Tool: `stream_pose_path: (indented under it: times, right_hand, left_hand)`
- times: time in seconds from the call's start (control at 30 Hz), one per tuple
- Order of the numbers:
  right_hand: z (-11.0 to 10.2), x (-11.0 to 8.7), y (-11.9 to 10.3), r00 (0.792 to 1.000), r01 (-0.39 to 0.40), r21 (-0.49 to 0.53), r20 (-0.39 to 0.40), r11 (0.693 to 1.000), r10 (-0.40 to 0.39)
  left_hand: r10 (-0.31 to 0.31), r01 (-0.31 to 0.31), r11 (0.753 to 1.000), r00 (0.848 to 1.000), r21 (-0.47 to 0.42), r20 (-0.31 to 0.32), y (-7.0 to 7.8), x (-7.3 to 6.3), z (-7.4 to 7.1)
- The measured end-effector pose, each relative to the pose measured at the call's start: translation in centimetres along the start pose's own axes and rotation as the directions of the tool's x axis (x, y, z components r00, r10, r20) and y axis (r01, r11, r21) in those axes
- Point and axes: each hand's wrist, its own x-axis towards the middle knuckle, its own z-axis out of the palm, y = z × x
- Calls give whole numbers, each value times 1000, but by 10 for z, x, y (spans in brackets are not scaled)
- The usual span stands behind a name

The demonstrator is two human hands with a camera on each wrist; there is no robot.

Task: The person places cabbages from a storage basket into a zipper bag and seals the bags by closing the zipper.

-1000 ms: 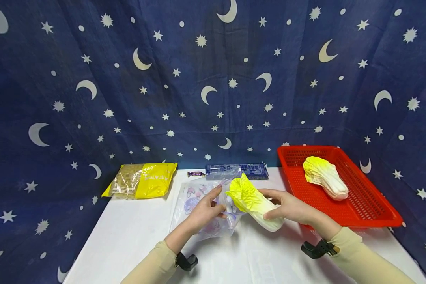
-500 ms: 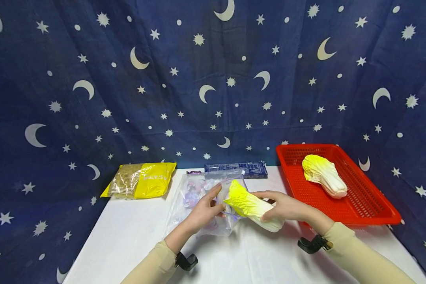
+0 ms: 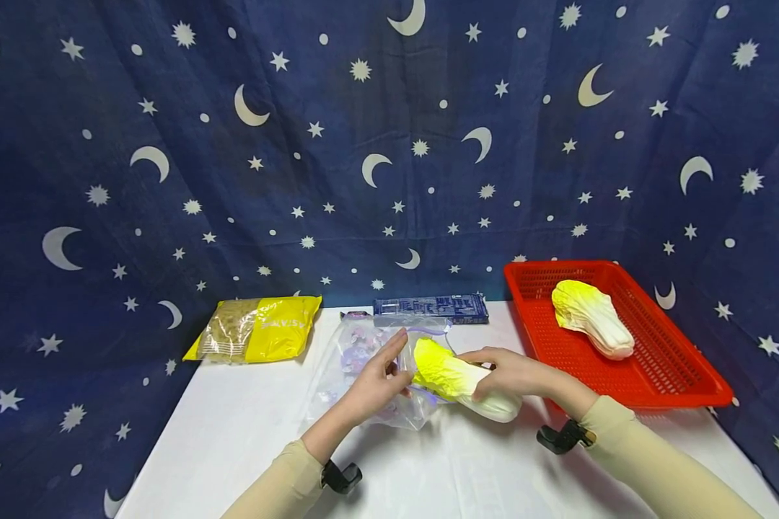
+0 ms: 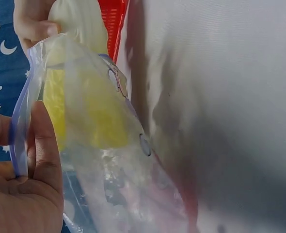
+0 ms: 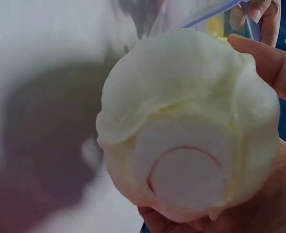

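Note:
My right hand (image 3: 519, 375) grips a napa cabbage (image 3: 443, 369) around its white base, which faces the camera in the right wrist view. The yellow leafy end points left and lies within the mouth of a clear zip bag (image 3: 337, 389); the left wrist view shows the yellow leaves (image 4: 104, 121) through the plastic. My left hand (image 3: 373, 387) holds the bag's mouth, with the purple zip strip (image 4: 20, 141) pinched between thumb and fingers. Printed purple and pink figures show on the bag. Some of the left fingertips are hidden behind the plastic in the head view.
A red plastic basket (image 3: 662, 398) at the right holds a second napa cabbage (image 3: 593, 317). At the back lie a dark blue packet (image 3: 454, 308) and a wrapped candy (image 3: 355, 314), partly behind the bag. A yellow food package (image 3: 279, 328) lies back left. Starry cloth hangs behind.
My right hand has moved slightly left, and the cabbage's leafy end has gone further into the bag's mouth. The left hand keeps its hold at nearly the same spot.

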Motion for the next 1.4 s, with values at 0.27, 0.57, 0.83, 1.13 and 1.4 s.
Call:
stream_pose_path:
  times: [0.27, 0.57, 0.83, 1.13, 1.4]
  right_hand:
    - [1, 11, -2, 998, -57, 48, -8, 997, 58]
    - [0, 16, -2, 995, -90, 168, -28, 982, 96]
    - [0, 17, 1, 982, -180, 399, 17, 899, 189]
    - [1, 19, 1, 978, -201, 619, 89, 759, 187]
    - [6, 24, 4, 971, -231, 792, 147, 566, 191]
  left_hand:
    - [71, -77, 989, 996, 128, 48, -1, -2, 3]
    - [68, -83, 982, 993, 168, 95, -5, -4, 7]
    - [30, -40, 992, 996, 119, 83, -6, -5, 12]
    - [-1, -5, 996, 998, 84, 65, -7, -7, 16]
    - [-4, 2, 998, 999, 64, 37, -8, -6, 17]
